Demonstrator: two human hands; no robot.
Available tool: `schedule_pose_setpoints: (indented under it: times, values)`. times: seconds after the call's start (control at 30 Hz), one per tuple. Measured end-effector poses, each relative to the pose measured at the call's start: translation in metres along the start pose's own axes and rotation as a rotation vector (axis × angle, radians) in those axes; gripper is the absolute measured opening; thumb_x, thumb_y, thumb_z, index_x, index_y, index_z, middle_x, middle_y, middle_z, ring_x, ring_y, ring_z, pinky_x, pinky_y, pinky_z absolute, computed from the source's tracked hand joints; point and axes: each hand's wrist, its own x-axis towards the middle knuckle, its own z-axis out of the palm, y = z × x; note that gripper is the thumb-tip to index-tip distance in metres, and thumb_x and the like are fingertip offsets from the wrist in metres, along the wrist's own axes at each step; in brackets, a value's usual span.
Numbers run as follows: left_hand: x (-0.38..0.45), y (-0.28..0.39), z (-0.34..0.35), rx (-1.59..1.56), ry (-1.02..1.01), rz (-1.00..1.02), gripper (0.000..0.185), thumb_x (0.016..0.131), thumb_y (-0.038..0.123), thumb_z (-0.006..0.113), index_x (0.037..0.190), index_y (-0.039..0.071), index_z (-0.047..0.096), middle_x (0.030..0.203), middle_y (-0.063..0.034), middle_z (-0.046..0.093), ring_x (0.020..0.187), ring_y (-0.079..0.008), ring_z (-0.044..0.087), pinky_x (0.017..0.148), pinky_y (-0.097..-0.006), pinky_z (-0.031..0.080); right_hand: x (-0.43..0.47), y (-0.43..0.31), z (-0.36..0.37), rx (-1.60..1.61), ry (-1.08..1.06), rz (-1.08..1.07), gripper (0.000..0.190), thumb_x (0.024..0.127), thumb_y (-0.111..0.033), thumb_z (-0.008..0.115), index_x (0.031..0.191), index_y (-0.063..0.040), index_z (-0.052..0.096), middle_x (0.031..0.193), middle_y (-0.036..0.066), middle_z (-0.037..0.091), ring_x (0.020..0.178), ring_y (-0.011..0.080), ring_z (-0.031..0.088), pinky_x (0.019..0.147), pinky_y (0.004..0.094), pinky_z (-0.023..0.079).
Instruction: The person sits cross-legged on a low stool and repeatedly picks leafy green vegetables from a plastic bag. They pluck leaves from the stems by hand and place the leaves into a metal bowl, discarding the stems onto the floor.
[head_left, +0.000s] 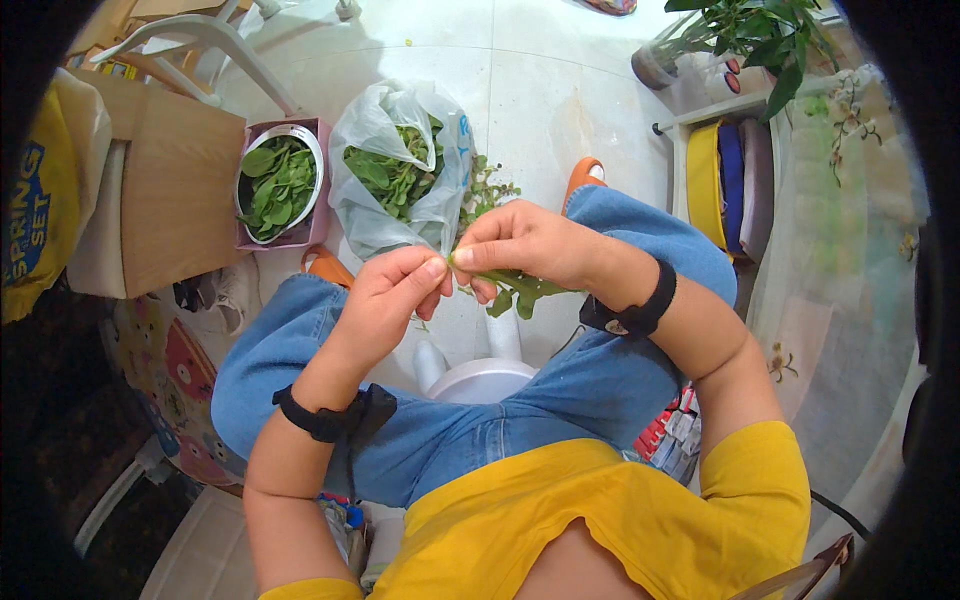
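Observation:
Both of my hands meet above the floor, between my knees. My right hand (517, 244) grips a green leafy stem (525, 291), whose leaves hang below its fingers. The thumb and fingertips of my left hand (401, 281) pinch together at the stem's end, touching my right fingertips. Beyond them stands an open translucent plastic bag (442, 202) with leafy greens (390, 169) inside. To its left, a white round container (321, 180) full of loose green leaves (279, 184) sits in a pink box (325, 142). Discarded-looking stems and small leaves (487, 191) lie right of the bag.
A wooden cabinet (176, 180) and a yellow bag (45, 202) stand at the left, below a white chair (217, 37). On the right are a shelf unit (679, 161) with folded items and a potted plant (776, 37). A white stool (484, 379) shows between my legs.

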Motion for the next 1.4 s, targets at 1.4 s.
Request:
schedule_pose_setpoints:
  times: [1.4]
  values:
    - [0.002, -0.016, -0.013, -0.287, 0.268, -0.102, 0.005, 0.085, 0.007, 0.060, 0.085, 0.003, 0.057, 0.075, 0.0006, 0.056, 0.062, -0.0066, 0.053, 0.065, -0.0258, 0.053, 0.029, 0.020, 0.004, 0.246, 0.326, 0.072, 0.022, 0.086, -0.016, 0.066, 0.100, -0.002, 0.058, 0.084, 0.005, 0.061, 0.067, 0.0114, 0.056, 0.056, 0.0228, 0.045]
